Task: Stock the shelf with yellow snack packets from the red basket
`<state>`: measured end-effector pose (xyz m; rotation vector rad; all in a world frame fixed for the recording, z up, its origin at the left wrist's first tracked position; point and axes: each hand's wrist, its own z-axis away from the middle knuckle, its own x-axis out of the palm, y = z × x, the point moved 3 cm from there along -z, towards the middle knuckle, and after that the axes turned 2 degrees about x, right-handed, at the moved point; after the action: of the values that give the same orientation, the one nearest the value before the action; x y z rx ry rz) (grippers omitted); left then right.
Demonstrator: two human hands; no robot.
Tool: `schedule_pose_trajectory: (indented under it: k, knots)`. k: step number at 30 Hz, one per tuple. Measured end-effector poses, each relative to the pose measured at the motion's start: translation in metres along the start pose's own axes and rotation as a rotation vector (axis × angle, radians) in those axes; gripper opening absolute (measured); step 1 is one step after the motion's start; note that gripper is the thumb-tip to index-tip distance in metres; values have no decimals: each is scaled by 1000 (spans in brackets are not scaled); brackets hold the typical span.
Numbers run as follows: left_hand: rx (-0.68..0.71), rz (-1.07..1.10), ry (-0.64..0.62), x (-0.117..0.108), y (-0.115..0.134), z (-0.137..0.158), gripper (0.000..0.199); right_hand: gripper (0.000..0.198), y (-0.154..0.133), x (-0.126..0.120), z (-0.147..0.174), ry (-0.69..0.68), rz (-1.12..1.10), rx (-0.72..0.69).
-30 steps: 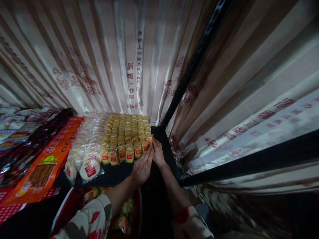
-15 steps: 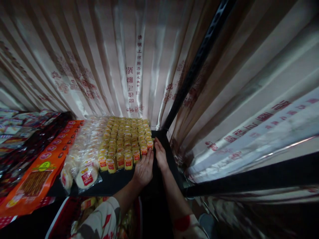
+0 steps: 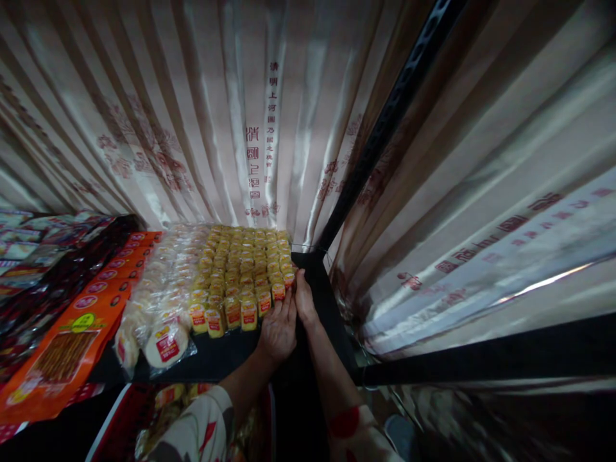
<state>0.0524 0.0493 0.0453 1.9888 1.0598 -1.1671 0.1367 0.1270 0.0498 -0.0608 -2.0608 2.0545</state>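
Rows of small yellow wrapped cakes (image 3: 240, 269) with red labels stand close together on a black shelf (image 3: 202, 353). At their front right corner, my left hand (image 3: 280, 328) lies with fingers stretched out, fingertips against the front cakes. My right hand (image 3: 304, 298) is held along the right side of the block, its extended fingers touching the end cakes. Neither hand is wrapped round a cake. Part of the right fingers is hidden behind the cakes.
Left of the cakes are clear-wrapped round white pastries (image 3: 166, 343), orange snack packets (image 3: 62, 359) and dark packets (image 3: 43, 308). Below the shelf sits a red basket (image 3: 108, 417) of wrapped goods. A black metal post (image 3: 380, 141) and printed curtains (image 3: 202, 115) enclose the back and right.
My right hand has moved slightly left, closer against the side of the cakes. My left hand stays almost in place at the front corner.
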Motion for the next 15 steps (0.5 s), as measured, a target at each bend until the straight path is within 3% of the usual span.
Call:
schedule_pose_trajectory:
  k: [6,15]
  knots:
    - [7,-17,-16,0,1,0,61,65,4,0,-18,41,-80,41]
    - [-15,-50,-6,3,0,-1,52,55,5,15,-28,-106,-71,15]
